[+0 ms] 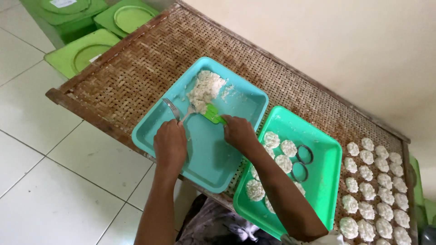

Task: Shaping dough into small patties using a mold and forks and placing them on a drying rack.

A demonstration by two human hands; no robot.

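Observation:
My left hand holds a metal fork with its tines pointing away from me over a teal tray. My right hand grips a small green ring mould next to the fork. A heap of white cooked rice lies at the tray's far side, just beyond both tools. To the right, a green tray carries several round white rice cakes and two dark rings.
Both trays rest on a woven bamboo rack with a wooden frame. Several rice cakes lie in rows on the rack's right end. Green plastic stools stand on the white tiled floor at the upper left. A cream wall runs behind.

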